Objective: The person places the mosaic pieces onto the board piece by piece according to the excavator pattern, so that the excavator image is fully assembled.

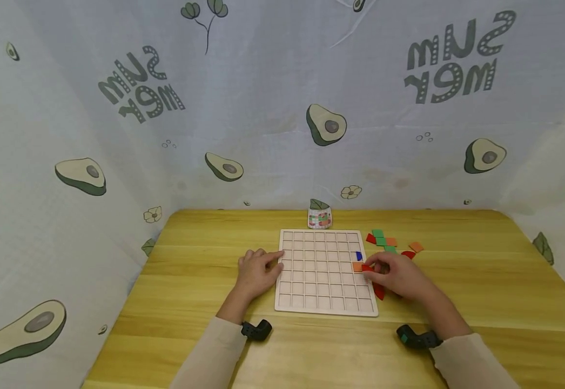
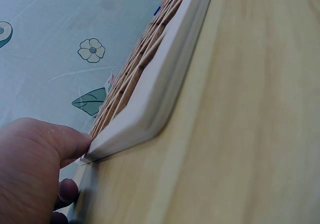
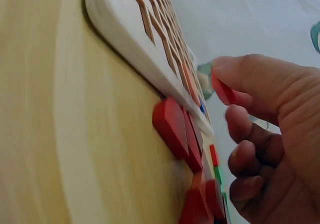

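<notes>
A pale wooden grid board [image 1: 326, 312] lies on the table. Touching its left edge are the thumb and straight index finger of my left hand [image 1: 255, 273]; the left wrist view shows the thumb [image 2: 75, 143] right at the board's rim. My right hand [image 1: 396, 274] pinches a small red tile [image 3: 223, 91] between thumb and index finger, over the board's right side. Beside that tile, an orange square tile [image 1: 357, 267] sits in a grid cell. A blue tile [image 1: 358, 256] with a curved side is just above the orange one.
Several loose red, green [image 1: 377, 233] and orange [image 1: 416, 247] tiles lie right of the board, some partly hidden by the right hand. More red tiles [image 3: 170, 126] lie close against the board's right edge. A patterned curtain [image 1: 273, 108] hangs behind the wooden table [image 1: 204, 232].
</notes>
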`<state>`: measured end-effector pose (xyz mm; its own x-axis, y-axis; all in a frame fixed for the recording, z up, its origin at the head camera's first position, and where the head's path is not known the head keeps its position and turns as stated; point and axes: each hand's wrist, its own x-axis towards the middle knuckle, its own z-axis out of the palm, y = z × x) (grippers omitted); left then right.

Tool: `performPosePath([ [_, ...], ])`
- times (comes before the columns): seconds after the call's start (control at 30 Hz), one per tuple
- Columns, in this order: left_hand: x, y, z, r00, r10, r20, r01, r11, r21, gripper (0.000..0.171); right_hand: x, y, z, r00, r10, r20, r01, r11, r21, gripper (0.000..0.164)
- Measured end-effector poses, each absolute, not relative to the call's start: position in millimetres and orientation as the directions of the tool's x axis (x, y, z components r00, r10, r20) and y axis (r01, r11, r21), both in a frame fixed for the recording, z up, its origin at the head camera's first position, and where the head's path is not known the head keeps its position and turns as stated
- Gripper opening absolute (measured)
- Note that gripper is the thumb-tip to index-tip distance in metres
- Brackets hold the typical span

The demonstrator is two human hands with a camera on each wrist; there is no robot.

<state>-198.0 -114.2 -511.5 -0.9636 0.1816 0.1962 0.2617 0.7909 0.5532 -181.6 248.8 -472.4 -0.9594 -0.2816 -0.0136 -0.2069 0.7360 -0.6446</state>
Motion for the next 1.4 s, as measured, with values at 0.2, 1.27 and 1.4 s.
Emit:
performPosePath([
  [0.2,-197.7,-114.1,-512.6,-0.963,0.182,0.199,0.263,0.795,0.546,0.035,-178.2,237.5,-473.4,-0.924,-0.379,-0.054,-0.250,0.703,-0.666,0.023],
  [1.27,-197.8,-113.4,-513.0,-0.963,0.177,0.205,0.263,0.796,0.545,0.035,-179.5,238.8,-471.0,-0.936,-0.337,-0.105,-0.211,0.773,-0.598,0.020],
  [1.4,-197.2,-113.3,-512.0,-0.962,0.178,0.208,0.265,0.795,0.546,0.036,-179.7,252.6,-466.0,-0.950,-0.299,-0.087,-0.195,0.791,-0.579,0.020],
])
